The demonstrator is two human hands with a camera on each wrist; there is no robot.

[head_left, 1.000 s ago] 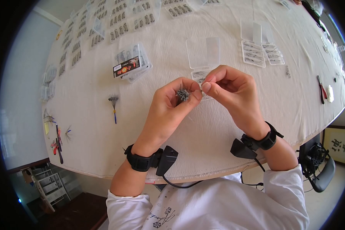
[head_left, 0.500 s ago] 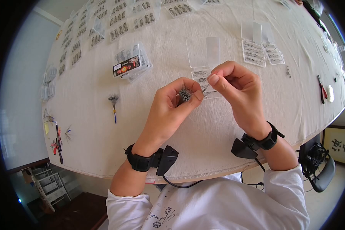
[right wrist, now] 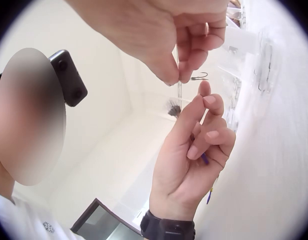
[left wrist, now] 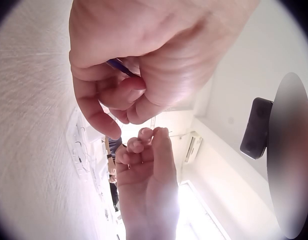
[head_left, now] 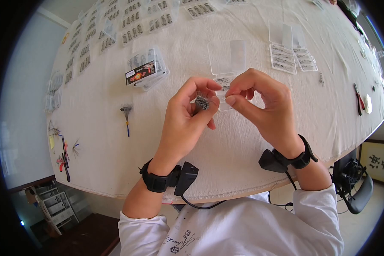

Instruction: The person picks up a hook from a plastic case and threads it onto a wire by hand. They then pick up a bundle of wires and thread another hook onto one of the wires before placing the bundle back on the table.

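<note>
In the head view my left hand [head_left: 181, 117] holds a bundle of thin grey wires [head_left: 202, 102] whose tips fan out above the thumb. Its blue stem [right wrist: 205, 159] shows between the curled fingers in the right wrist view. The left index finger stands apart from the thumb. My right hand [head_left: 266, 104] is close on the right, thumb and index finger pinched together. A small fish hook [right wrist: 201, 76] juts from those fingertips in the right wrist view, just above the left fingertips. Behind the hands lies an open clear box [head_left: 226, 57] with hooks in its compartments, partly hidden.
A similar wire bundle [head_left: 126, 115] lies on the white cloth at left. Beyond it are stacked clear boxes [head_left: 147, 70] with a black label. Open hook boxes [head_left: 282, 59] sit at right, near red-handled pliers [head_left: 358, 100]. Several filled trays [head_left: 132, 34] line the far side.
My right hand drew away to the right, then came back left toward the left hand. The left index finger has lifted off the thumb, and the left fingers have spread somewhat.
</note>
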